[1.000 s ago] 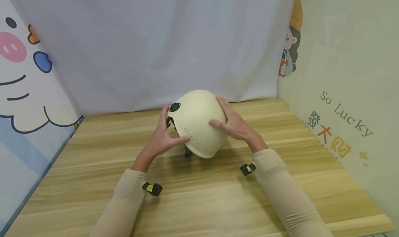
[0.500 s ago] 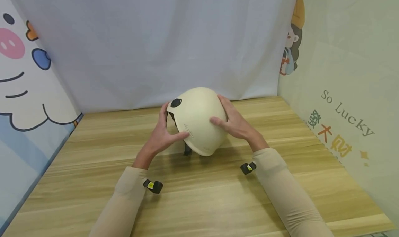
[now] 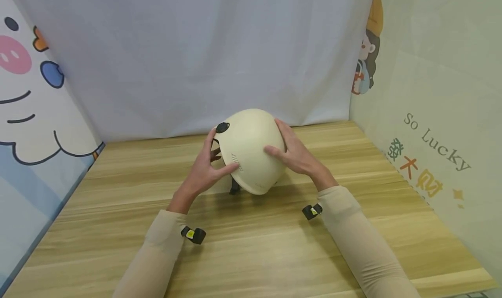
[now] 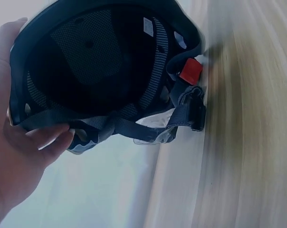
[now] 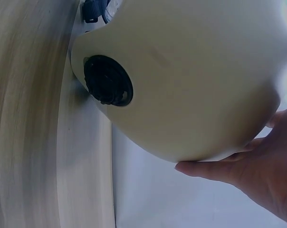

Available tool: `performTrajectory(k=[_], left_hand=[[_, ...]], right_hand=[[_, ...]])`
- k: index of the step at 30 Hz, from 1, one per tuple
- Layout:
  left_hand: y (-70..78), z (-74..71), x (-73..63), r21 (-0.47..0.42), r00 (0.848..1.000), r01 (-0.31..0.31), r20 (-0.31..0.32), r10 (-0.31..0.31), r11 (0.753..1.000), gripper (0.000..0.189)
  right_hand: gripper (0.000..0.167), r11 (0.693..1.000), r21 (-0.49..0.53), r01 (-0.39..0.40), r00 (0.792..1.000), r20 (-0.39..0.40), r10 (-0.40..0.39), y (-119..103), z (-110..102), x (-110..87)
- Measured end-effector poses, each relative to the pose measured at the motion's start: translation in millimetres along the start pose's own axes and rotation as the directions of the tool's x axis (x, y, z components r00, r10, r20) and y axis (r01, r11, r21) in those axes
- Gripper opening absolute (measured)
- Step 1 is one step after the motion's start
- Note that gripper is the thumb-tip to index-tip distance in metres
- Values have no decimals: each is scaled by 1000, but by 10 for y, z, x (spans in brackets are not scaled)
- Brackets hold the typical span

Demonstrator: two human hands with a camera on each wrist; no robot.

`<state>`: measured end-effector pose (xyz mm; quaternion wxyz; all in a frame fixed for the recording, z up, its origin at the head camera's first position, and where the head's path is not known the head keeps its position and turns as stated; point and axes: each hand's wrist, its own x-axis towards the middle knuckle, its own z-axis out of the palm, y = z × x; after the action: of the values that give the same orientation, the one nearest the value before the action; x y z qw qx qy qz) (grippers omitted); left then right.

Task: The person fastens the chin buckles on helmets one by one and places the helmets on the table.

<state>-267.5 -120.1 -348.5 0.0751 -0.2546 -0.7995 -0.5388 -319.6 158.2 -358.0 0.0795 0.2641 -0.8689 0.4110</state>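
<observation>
A cream helmet [image 3: 252, 147] is tilted on the wooden table, its opening toward the left. My left hand [image 3: 201, 171] grips the rim, thumb on the outer shell by the small vent holes. In the left wrist view some of its fingers reach inside, against the dark chin strap [image 4: 138, 131]. A red buckle piece [image 4: 191, 71] hangs on the strap near the tabletop. My right hand [image 3: 296, 155] holds the crown from the right, fingers spread round the dome. A round black fitting [image 5: 108, 80] sits on the shell's side. The far side is hidden in the head view.
The wooden table [image 3: 266, 254] runs to a pale curtain [image 3: 196, 62] at the back. A wall with a cartoon print [image 3: 35, 93] stands on the left, and a wall with lettering [image 3: 435, 141] on the right. Small black cameras [image 3: 194, 235] sit at both wrists.
The helmet has turned slightly between the hands, its black fitting shifting a little up and right. Left fingers now show beneath the rim. The right hand keeps its hold on the crown.
</observation>
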Motion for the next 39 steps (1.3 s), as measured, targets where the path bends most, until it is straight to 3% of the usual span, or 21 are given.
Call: performTrajectory(k=[7,11,22,29,31,34,36,39], left_hand=[[-36,9,2,-96,998,61,34,-58,994,111],[-48,27,9,-151,998,52,40,-47,987,113],[-70,31,29,-185,998,27,52,-18,982,110],[-302,88,104,-209,999,44,24,-40,977,110],[-330,115,108,-248,998,59,2,-60,967,100],[-306,148,94,-291,997,58,-31,-70,955,70],[-245,155,72,-289,998,31,-40,-44,957,49],[-149,147,47,-229,999,-48,-36,41,972,28]], right_hand=[[95,1000,10,-2,1000,-2,2,18,2,-9],[95,1000,15,-3,1000,-1,3,29,1,-3],[94,999,42,-14,1000,-1,14,15,-6,5],[92,999,40,-30,999,-35,32,42,14,16],[93,998,38,-40,998,-41,41,53,22,20],[93,998,36,-47,998,-43,49,71,36,25],[94,998,37,-50,998,-43,52,78,42,26],[95,998,39,-52,997,-47,54,80,45,32]])
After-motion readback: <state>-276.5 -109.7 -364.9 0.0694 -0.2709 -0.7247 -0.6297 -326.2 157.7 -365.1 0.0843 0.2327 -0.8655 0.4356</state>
